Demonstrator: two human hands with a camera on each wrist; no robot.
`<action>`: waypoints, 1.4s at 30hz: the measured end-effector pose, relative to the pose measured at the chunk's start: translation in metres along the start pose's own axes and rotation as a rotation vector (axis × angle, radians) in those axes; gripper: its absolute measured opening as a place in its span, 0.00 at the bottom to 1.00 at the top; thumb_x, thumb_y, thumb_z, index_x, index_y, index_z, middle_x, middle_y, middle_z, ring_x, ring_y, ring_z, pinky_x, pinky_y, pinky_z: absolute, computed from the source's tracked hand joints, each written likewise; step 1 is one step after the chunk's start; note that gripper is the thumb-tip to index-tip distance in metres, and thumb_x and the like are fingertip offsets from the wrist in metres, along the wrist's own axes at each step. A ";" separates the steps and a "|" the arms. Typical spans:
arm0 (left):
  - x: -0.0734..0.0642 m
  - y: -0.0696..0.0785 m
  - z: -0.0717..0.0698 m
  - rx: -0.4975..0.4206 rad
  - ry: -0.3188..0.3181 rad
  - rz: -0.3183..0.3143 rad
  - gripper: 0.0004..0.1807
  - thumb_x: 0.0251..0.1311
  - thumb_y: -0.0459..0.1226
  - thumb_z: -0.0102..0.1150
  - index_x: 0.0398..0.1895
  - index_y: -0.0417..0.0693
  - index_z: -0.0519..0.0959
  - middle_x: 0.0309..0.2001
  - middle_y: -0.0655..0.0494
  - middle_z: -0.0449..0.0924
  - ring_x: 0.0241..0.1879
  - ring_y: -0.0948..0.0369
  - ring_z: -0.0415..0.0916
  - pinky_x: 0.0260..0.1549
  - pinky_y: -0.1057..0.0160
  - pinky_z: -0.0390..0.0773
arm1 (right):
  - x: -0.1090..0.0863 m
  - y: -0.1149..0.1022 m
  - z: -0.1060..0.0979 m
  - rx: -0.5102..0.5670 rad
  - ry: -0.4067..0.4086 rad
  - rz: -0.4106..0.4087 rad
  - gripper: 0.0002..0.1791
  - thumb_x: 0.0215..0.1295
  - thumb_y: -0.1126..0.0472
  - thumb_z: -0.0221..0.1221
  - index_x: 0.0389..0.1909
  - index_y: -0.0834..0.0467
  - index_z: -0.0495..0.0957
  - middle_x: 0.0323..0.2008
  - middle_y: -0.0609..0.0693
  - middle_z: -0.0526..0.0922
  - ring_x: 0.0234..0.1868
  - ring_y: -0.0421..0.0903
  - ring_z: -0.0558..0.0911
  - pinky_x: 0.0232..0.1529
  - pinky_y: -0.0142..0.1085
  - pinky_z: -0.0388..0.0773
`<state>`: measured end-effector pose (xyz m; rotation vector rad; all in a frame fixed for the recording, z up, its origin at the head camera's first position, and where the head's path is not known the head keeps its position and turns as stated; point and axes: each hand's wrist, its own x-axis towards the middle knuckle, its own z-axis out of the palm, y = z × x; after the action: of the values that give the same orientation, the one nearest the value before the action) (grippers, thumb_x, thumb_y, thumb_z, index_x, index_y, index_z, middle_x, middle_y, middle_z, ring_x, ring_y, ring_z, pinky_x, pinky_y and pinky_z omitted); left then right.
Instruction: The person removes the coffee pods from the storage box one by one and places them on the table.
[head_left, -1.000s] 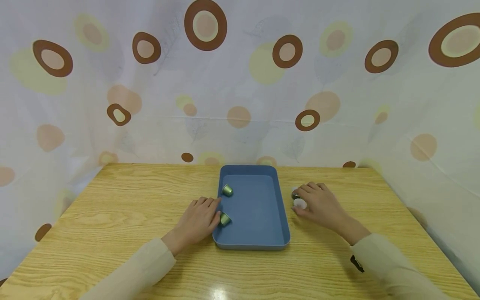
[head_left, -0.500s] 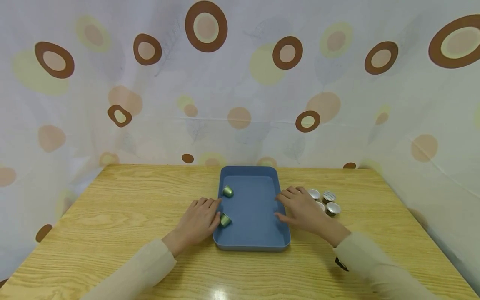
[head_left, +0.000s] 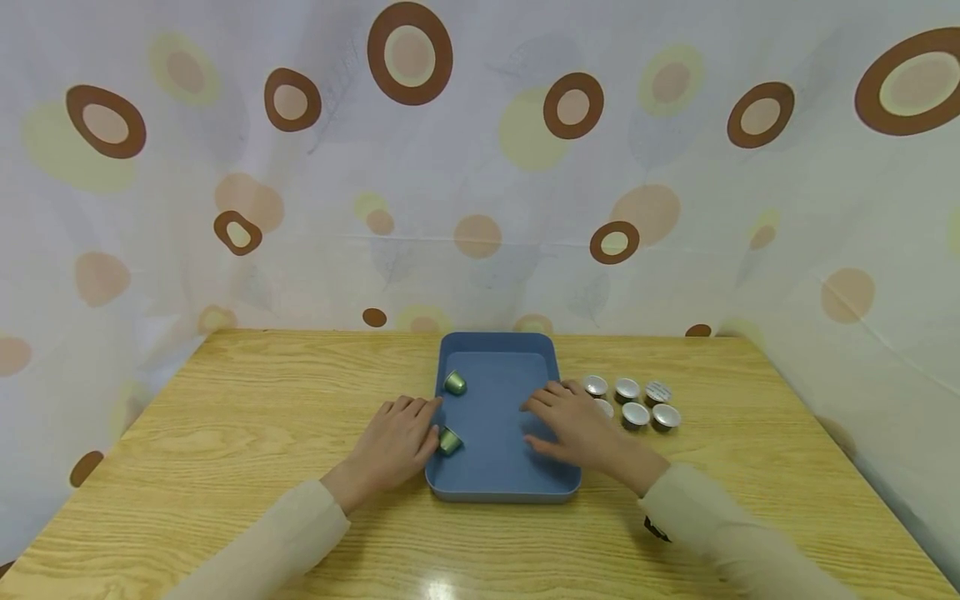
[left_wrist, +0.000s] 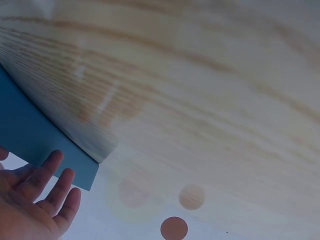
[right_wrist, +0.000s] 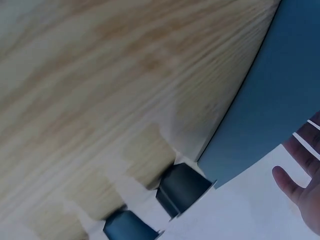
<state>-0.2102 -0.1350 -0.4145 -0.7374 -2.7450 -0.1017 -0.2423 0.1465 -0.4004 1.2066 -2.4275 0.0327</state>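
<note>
A blue rectangular tray (head_left: 495,492) lies on the table with two green coffee capsules inside, along its left wall. The far capsule (head_left: 454,382) lies tipped over; the near capsule (head_left: 448,441) is right beside the left thumb. My left hand (head_left: 393,442) rests at the tray's left rim, its fingers fairly straight along the outer wall in the left wrist view. My right hand (head_left: 577,425) is over the tray's right side, thumb and fingers apart with nothing between them. Right of the tray, several dark coffee capsules (head_left: 634,415) stand in two rows, silver lids up.
The wooden table (head_left: 247,425) extends to both sides of the tray. Behind it hangs a pale cloth (head_left: 480,283) printed with circles. In the right wrist view a dark capsule (right_wrist: 182,189) stands close to the tray's wall.
My right hand has moved left from the dark capsules to over the tray, uncovering the two rows. The left hand and both green capsules have stayed in place.
</note>
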 end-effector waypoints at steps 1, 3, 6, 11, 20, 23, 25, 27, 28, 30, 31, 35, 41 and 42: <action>0.000 0.000 0.000 -0.003 -0.003 0.000 0.23 0.66 0.44 0.41 0.60 0.44 0.69 0.50 0.52 0.77 0.50 0.54 0.72 0.48 0.55 0.72 | 0.001 -0.001 0.001 0.005 -0.006 -0.004 0.20 0.54 0.46 0.61 0.45 0.53 0.77 0.41 0.46 0.80 0.45 0.46 0.76 0.46 0.45 0.71; -0.001 0.000 -0.001 -0.012 -0.008 0.001 0.23 0.66 0.44 0.41 0.60 0.44 0.69 0.50 0.52 0.77 0.51 0.54 0.72 0.49 0.54 0.72 | 0.004 -0.004 0.002 0.022 -0.012 -0.017 0.21 0.54 0.47 0.61 0.45 0.54 0.77 0.42 0.47 0.80 0.45 0.46 0.76 0.46 0.46 0.71; -0.001 -0.001 -0.001 -0.016 -0.017 0.002 0.23 0.66 0.44 0.40 0.60 0.44 0.69 0.51 0.52 0.77 0.51 0.54 0.72 0.49 0.54 0.72 | 0.008 -0.008 0.003 0.033 -0.016 -0.035 0.21 0.54 0.46 0.61 0.45 0.54 0.77 0.42 0.46 0.80 0.46 0.46 0.76 0.46 0.45 0.72; -0.001 -0.001 0.000 -0.017 -0.031 0.001 0.24 0.67 0.45 0.40 0.62 0.44 0.67 0.51 0.52 0.76 0.52 0.54 0.72 0.50 0.54 0.71 | 0.014 -0.013 0.007 0.021 -0.016 -0.055 0.21 0.55 0.45 0.60 0.46 0.52 0.77 0.42 0.45 0.80 0.46 0.45 0.76 0.47 0.44 0.72; -0.002 -0.002 0.000 0.004 -0.034 0.007 0.25 0.67 0.45 0.38 0.63 0.44 0.65 0.52 0.51 0.76 0.52 0.54 0.72 0.50 0.54 0.71 | 0.027 -0.020 0.011 0.135 -0.143 -0.073 0.21 0.59 0.46 0.57 0.51 0.51 0.74 0.47 0.44 0.78 0.50 0.43 0.74 0.54 0.44 0.69; -0.002 -0.002 0.000 0.005 -0.033 0.007 0.25 0.67 0.45 0.38 0.63 0.43 0.65 0.52 0.51 0.76 0.51 0.54 0.72 0.50 0.54 0.71 | 0.032 -0.023 0.012 0.140 -0.151 -0.098 0.21 0.59 0.46 0.58 0.51 0.51 0.74 0.47 0.44 0.78 0.50 0.43 0.75 0.53 0.43 0.70; -0.002 -0.002 0.000 0.007 -0.030 0.007 0.25 0.67 0.46 0.39 0.63 0.43 0.65 0.52 0.51 0.76 0.51 0.54 0.72 0.50 0.54 0.71 | 0.035 -0.025 0.013 0.144 -0.154 -0.108 0.21 0.59 0.47 0.58 0.51 0.51 0.74 0.47 0.44 0.78 0.51 0.43 0.75 0.53 0.43 0.71; -0.002 -0.003 0.001 0.007 -0.026 0.007 0.25 0.67 0.46 0.39 0.63 0.43 0.65 0.52 0.51 0.76 0.51 0.54 0.72 0.50 0.54 0.71 | 0.038 -0.026 0.013 0.153 -0.154 -0.111 0.21 0.59 0.47 0.58 0.51 0.51 0.74 0.47 0.44 0.78 0.51 0.43 0.75 0.53 0.44 0.71; -0.002 -0.003 0.001 0.008 -0.025 0.007 0.25 0.67 0.46 0.39 0.63 0.43 0.65 0.52 0.51 0.76 0.51 0.54 0.72 0.50 0.54 0.71 | 0.040 -0.027 0.013 0.159 -0.156 -0.111 0.21 0.59 0.47 0.58 0.51 0.51 0.74 0.48 0.44 0.78 0.51 0.43 0.75 0.53 0.44 0.71; -0.002 -0.003 0.002 0.009 -0.023 0.007 0.25 0.67 0.46 0.39 0.63 0.43 0.65 0.52 0.51 0.76 0.51 0.53 0.72 0.50 0.54 0.71 | 0.043 -0.028 0.014 0.167 -0.157 -0.114 0.21 0.59 0.47 0.58 0.51 0.51 0.73 0.48 0.44 0.78 0.52 0.43 0.75 0.54 0.43 0.70; -0.002 -0.003 0.002 0.008 -0.021 0.008 0.25 0.67 0.46 0.39 0.63 0.43 0.65 0.52 0.51 0.76 0.51 0.53 0.72 0.50 0.54 0.71 | 0.044 -0.028 0.015 0.169 -0.156 -0.117 0.21 0.59 0.47 0.57 0.52 0.51 0.73 0.48 0.44 0.78 0.51 0.42 0.75 0.54 0.43 0.70; -0.002 -0.003 0.003 0.009 -0.016 0.012 0.25 0.67 0.45 0.39 0.63 0.43 0.65 0.52 0.51 0.76 0.51 0.53 0.72 0.49 0.54 0.72 | 0.049 -0.030 0.016 0.194 -0.139 -0.134 0.21 0.59 0.48 0.58 0.52 0.52 0.74 0.47 0.45 0.78 0.50 0.43 0.75 0.52 0.42 0.71; -0.002 -0.002 0.002 0.012 -0.022 0.018 0.25 0.67 0.45 0.38 0.63 0.43 0.65 0.52 0.51 0.76 0.51 0.53 0.72 0.49 0.54 0.72 | 0.054 -0.034 0.017 0.207 -0.147 -0.154 0.21 0.59 0.49 0.58 0.53 0.52 0.73 0.47 0.44 0.78 0.50 0.42 0.75 0.54 0.42 0.70; -0.002 -0.002 0.002 0.013 -0.027 0.017 0.25 0.68 0.45 0.38 0.63 0.43 0.65 0.52 0.51 0.76 0.51 0.53 0.72 0.49 0.54 0.72 | 0.055 -0.034 0.017 0.203 -0.153 -0.155 0.21 0.59 0.49 0.58 0.53 0.51 0.73 0.47 0.44 0.78 0.51 0.42 0.75 0.54 0.42 0.70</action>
<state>-0.2099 -0.1379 -0.4167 -0.7639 -2.7613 -0.0704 -0.2516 0.0799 -0.4005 1.5364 -2.5000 0.1497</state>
